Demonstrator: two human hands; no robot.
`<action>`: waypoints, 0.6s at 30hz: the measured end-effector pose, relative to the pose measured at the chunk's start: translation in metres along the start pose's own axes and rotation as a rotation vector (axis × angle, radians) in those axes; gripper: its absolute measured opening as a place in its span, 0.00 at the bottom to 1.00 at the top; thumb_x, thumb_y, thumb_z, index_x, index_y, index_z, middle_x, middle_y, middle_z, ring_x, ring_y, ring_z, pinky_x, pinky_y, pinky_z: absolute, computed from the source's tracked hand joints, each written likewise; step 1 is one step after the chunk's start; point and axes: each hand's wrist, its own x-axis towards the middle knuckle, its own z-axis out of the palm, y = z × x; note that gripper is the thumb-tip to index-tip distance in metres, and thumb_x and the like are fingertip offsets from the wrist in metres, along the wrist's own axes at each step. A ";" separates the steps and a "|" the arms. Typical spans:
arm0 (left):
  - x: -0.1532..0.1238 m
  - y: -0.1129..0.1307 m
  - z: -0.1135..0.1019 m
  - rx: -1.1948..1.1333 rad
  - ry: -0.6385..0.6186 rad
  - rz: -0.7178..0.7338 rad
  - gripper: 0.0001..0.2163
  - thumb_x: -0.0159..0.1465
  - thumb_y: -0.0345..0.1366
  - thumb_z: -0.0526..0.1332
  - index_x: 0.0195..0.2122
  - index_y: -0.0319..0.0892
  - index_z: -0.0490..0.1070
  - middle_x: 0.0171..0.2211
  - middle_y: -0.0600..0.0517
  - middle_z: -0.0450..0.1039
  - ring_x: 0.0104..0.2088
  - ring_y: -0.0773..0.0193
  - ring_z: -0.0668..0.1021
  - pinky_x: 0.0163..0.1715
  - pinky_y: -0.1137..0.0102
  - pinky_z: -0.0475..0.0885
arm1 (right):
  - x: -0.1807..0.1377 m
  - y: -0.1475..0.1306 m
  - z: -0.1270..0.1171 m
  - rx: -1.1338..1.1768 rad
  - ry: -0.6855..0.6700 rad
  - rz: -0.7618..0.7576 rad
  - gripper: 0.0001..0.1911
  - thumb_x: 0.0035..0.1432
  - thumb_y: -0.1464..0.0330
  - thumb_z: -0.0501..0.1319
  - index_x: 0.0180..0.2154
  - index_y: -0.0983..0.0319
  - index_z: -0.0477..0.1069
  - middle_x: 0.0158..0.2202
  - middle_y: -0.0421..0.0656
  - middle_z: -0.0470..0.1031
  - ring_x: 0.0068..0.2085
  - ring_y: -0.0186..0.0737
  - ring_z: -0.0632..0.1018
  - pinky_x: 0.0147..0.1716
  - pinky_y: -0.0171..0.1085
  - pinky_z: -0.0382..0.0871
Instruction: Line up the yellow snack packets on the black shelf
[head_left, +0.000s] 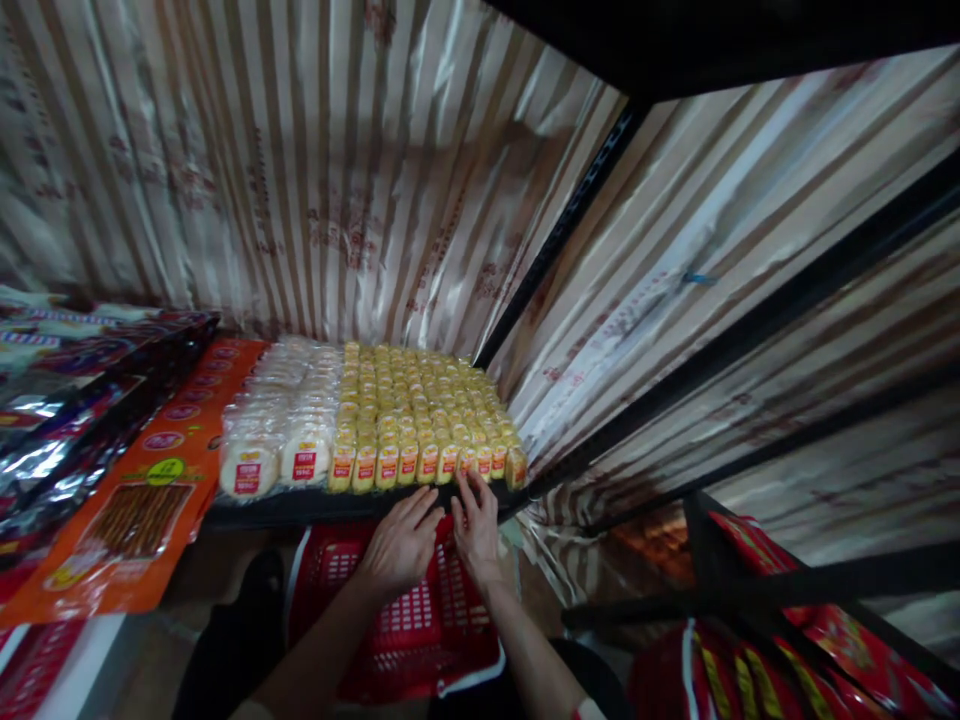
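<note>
Rows of small yellow wrapped snack packets [409, 415] with red labels stand packed together on a black shelf [292, 508]. My right hand [476, 525] reaches up to their front row near the right end, fingers stretched and apart, fingertips at the packets. Beside it my left hand [403, 540] lies just in front of the shelf edge, fingers extended, holding nothing that I can see. To the left of the yellow rows are white round wrapped snacks [306, 455] with red labels. Beneath both hands is a red plastic basket [405, 620] with a perforated bottom.
An orange snack bag [154, 480] and dark shiny packages [67, 430] lie at left. Striped sheeting [300, 170] covers the walls behind. Black shelf posts [570, 220] slant across the right side. Red packages [750, 660] stand at lower right.
</note>
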 end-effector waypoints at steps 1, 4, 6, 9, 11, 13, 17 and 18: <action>-0.001 0.001 -0.001 0.006 0.014 -0.017 0.17 0.61 0.29 0.51 0.50 0.38 0.68 0.56 0.41 0.65 0.57 0.54 0.67 0.52 0.58 0.70 | 0.001 0.000 0.000 -0.005 -0.009 -0.019 0.21 0.62 0.68 0.50 0.57 0.57 0.63 0.55 0.50 0.61 0.55 0.46 0.64 0.52 0.50 0.64; -0.004 0.000 -0.006 0.033 0.066 -0.094 0.17 0.61 0.29 0.50 0.50 0.38 0.69 0.56 0.42 0.66 0.56 0.55 0.68 0.52 0.59 0.71 | 0.003 -0.004 -0.004 0.003 -0.005 -0.043 0.22 0.61 0.70 0.50 0.57 0.56 0.63 0.56 0.50 0.59 0.56 0.46 0.63 0.52 0.51 0.64; -0.005 -0.002 -0.009 0.029 0.091 -0.137 0.17 0.62 0.29 0.49 0.50 0.39 0.68 0.55 0.43 0.67 0.56 0.56 0.69 0.52 0.59 0.70 | 0.004 -0.012 -0.005 0.045 -0.018 -0.062 0.24 0.60 0.72 0.50 0.58 0.55 0.61 0.54 0.49 0.61 0.55 0.45 0.65 0.52 0.50 0.65; -0.005 -0.002 -0.008 -0.004 0.113 -0.173 0.18 0.62 0.28 0.48 0.52 0.39 0.67 0.55 0.43 0.67 0.56 0.57 0.69 0.53 0.59 0.70 | 0.004 -0.024 0.001 0.148 -0.110 -0.145 0.29 0.58 0.76 0.49 0.60 0.55 0.57 0.54 0.47 0.65 0.54 0.41 0.67 0.54 0.47 0.65; -0.003 -0.003 -0.004 -0.024 0.127 -0.191 0.19 0.62 0.29 0.48 0.54 0.40 0.65 0.56 0.43 0.66 0.56 0.58 0.68 0.53 0.59 0.70 | 0.006 -0.030 0.010 0.193 -0.159 -0.187 0.32 0.55 0.78 0.48 0.61 0.57 0.54 0.56 0.47 0.64 0.57 0.41 0.65 0.55 0.47 0.64; -0.001 -0.004 0.001 -0.036 0.142 -0.194 0.20 0.62 0.29 0.47 0.56 0.40 0.63 0.56 0.43 0.66 0.57 0.59 0.68 0.53 0.59 0.70 | 0.010 -0.032 0.019 0.206 -0.190 -0.188 0.35 0.51 0.80 0.48 0.62 0.59 0.52 0.59 0.48 0.61 0.59 0.42 0.62 0.57 0.48 0.61; 0.004 -0.007 0.009 -0.005 0.151 -0.173 0.20 0.61 0.27 0.48 0.54 0.36 0.64 0.54 0.41 0.68 0.55 0.58 0.69 0.52 0.60 0.71 | 0.015 -0.032 0.022 0.210 -0.247 -0.166 0.38 0.48 0.81 0.47 0.62 0.61 0.51 0.61 0.47 0.59 0.61 0.42 0.60 0.59 0.51 0.58; 0.005 -0.007 0.010 0.008 0.152 -0.169 0.19 0.61 0.27 0.48 0.53 0.36 0.66 0.54 0.41 0.68 0.55 0.58 0.70 0.51 0.60 0.71 | 0.016 -0.033 0.019 0.220 -0.249 -0.167 0.38 0.48 0.82 0.47 0.62 0.61 0.52 0.61 0.47 0.60 0.61 0.41 0.60 0.59 0.50 0.59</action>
